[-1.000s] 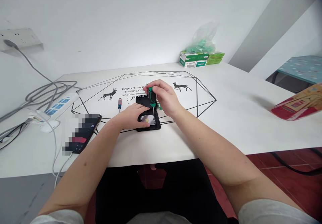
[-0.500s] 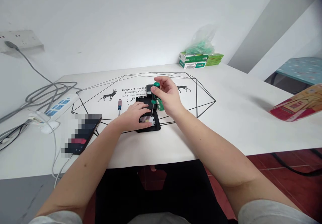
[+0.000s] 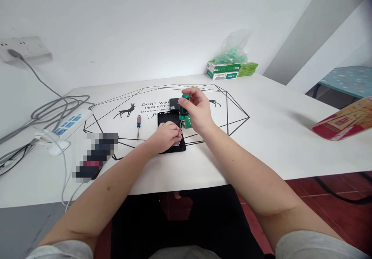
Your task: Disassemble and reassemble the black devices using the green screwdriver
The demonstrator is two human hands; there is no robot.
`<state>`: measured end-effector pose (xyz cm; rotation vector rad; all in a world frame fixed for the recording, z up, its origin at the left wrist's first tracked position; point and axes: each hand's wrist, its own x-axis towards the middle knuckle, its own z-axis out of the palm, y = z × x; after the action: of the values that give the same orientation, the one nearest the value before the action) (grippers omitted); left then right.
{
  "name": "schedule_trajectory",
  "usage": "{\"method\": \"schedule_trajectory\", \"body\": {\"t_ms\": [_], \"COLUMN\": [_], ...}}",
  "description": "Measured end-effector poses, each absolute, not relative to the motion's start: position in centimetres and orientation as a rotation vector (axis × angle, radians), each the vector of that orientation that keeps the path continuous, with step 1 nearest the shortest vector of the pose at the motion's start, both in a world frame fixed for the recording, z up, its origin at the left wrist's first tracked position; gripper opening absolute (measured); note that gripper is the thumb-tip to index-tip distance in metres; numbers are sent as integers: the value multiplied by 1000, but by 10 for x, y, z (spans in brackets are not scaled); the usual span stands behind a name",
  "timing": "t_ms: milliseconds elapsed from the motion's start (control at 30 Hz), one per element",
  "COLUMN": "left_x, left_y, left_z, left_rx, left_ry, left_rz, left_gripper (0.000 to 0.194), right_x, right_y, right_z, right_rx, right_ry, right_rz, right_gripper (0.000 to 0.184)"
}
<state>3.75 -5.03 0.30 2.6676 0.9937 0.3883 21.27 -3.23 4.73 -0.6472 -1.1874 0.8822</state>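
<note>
My right hand (image 3: 200, 109) grips the handle of a green and black screwdriver (image 3: 184, 111), held nearly upright with its shaft pointing down. My left hand (image 3: 166, 137) lies over an opened black plastic case (image 3: 182, 145), its fingers drawn together around the lower end of the shaft. What those fingers pinch, if anything, is too small to make out. Most of the case's near half is covered by this hand. Beside the case, partly behind my right hand, is a green circuit board (image 3: 187, 122). A flat black block with a white label (image 3: 173, 103) lies just beyond.
A smaller screwdriver (image 3: 138, 122) lies left of the case. Farther left are a phone (image 3: 97, 156) with a blurred screen, a white power strip (image 3: 69, 123) and grey cables (image 3: 58, 106). Green boxes (image 3: 223, 69) stand against the wall; a red and yellow package (image 3: 340, 123) is at right.
My left hand has gone from spread fingers across the case to fingers drawn together at the shaft's lower end. The screwdriver and right hand have shifted slightly right.
</note>
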Motion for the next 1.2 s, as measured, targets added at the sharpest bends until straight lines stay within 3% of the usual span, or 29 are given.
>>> {"method": "schedule_trajectory", "body": {"t_ms": [300, 567, 800, 967, 1200], "left_x": [40, 36, -2, -22, -30], "left_y": [-48, -47, -20, -4, 4], "left_z": [-1, -1, 3, -2, -8], "left_rx": [2778, 2888, 2604, 2517, 2409], "left_ry": [1022, 1014, 1713, 2052, 2101], "left_rz": [364, 415, 539, 418, 473], "left_gripper": [14, 20, 19, 28, 41], "right_x": [216, 237, 305, 327, 312], "right_y": [-28, -6, 23, 32, 28], "right_z": [46, 44, 40, 26, 26], "right_rx": [-701, -1199, -1966, -2175, -2275], "right_ry": [-1211, -1236, -1530, -1544, -1620], "right_rz": [834, 608, 359, 379, 331], "right_gripper": [30, 20, 23, 25, 27]}}
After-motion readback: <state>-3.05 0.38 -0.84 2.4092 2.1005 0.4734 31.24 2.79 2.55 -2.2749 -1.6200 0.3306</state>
